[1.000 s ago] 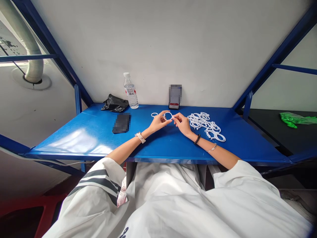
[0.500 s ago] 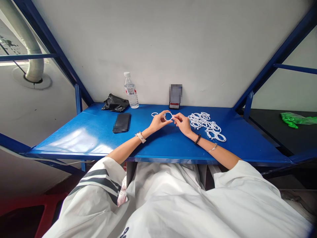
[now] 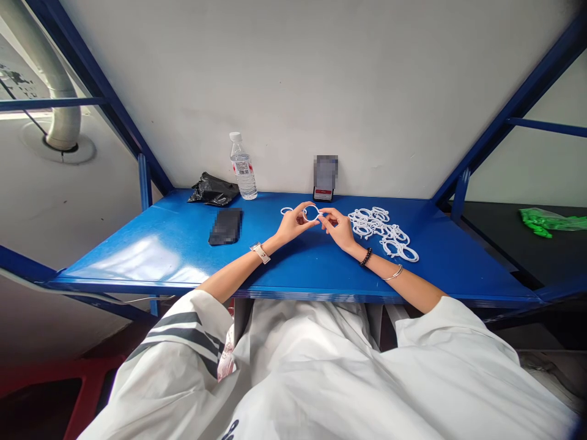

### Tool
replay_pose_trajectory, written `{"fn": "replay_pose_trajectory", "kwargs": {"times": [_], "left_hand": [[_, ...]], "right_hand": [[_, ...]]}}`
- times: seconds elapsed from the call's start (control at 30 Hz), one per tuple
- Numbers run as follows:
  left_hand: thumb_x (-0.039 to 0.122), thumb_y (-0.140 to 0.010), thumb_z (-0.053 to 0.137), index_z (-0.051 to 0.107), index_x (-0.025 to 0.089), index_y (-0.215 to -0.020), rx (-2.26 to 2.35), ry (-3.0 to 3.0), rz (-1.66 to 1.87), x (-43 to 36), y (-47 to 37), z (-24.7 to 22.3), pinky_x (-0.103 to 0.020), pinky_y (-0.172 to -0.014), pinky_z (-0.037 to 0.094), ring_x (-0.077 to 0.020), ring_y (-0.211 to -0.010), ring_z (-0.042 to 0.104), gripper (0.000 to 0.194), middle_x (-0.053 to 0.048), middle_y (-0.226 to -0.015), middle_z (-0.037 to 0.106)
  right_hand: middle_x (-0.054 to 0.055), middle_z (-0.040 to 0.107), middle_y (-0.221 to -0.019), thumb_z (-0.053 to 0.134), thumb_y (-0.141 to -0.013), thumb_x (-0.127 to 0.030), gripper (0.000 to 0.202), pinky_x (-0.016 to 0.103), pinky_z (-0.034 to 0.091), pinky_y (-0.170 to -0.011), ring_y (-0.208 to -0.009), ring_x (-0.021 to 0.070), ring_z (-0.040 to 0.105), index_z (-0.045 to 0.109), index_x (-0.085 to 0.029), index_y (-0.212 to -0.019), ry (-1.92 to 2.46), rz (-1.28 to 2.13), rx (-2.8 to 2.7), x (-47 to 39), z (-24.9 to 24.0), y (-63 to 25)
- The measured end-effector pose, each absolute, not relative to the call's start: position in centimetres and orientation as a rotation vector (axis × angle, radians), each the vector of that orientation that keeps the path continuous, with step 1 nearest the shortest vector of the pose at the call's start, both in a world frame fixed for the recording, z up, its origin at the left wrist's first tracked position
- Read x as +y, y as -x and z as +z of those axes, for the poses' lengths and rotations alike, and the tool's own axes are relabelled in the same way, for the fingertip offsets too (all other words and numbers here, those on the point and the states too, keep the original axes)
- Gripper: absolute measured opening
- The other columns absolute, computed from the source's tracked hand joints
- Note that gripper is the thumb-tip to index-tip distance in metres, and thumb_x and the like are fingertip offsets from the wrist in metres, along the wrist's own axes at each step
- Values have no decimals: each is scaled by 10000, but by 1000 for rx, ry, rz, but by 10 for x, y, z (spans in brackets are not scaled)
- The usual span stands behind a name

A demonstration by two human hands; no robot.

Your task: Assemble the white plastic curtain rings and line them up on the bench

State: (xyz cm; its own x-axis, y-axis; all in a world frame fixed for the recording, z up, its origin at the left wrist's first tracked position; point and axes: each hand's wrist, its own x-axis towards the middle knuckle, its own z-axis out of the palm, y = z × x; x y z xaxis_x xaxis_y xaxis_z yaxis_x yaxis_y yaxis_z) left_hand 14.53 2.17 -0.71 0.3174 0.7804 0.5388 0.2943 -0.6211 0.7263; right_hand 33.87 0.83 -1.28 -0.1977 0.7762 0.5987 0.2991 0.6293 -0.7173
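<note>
Between my hands, just above the blue table, is a white plastic ring (image 3: 310,220) with a small tab on its right side. My left hand (image 3: 292,224) grips the ring's left edge, thumb below and fingers above. The fingertips of my right hand (image 3: 337,227) pinch the ring's right side near the tab; the exact contact is too small to make out. Another white ring (image 3: 287,210) lies on the table just beyond my left hand, partly hidden by it. Right of my right hand is a loose pile of similar white rings (image 3: 378,227).
On the blue table (image 3: 321,269), a clear water bottle (image 3: 244,170), a crumpled black bag (image 3: 213,189) and a dark flat phone-like object (image 3: 226,227) are at left. An upright card-like object (image 3: 324,178) leans on the wall. A green-filled bag (image 3: 548,221) lies on the dark surface at right.
My hands hold almost the same pose on the ring. The right fingers have shifted very slightly at the tab, where a bit more white shows.
</note>
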Motion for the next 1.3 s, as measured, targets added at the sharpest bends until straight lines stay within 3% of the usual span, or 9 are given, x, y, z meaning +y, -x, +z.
{"fn": "replay_pose_trajectory", "kwargs": {"times": [0.7,1.3], "left_hand": [[582,-805,723,581,151,-1302,974,-2075,1215,21,-146,-9,-210,-552,366,-97,-541,471,673,67,-592,543],[582,-827,683,608,133,-1182,991,-2047,1195,15,-149,-6,-207,-492,320,-92,-511,458,577,46,-603,557]], "right_hand": [[-39,603,-596,580,-919,-662,437,265,440,-513,-473,122,525,629,-230,-965,859,587,-1749,10,-14,-338],[-33,607,-598,513,-950,-679,456,265,435,-508,-464,125,528,563,-228,-910,884,576,-1771,8,-15,-337]]}}
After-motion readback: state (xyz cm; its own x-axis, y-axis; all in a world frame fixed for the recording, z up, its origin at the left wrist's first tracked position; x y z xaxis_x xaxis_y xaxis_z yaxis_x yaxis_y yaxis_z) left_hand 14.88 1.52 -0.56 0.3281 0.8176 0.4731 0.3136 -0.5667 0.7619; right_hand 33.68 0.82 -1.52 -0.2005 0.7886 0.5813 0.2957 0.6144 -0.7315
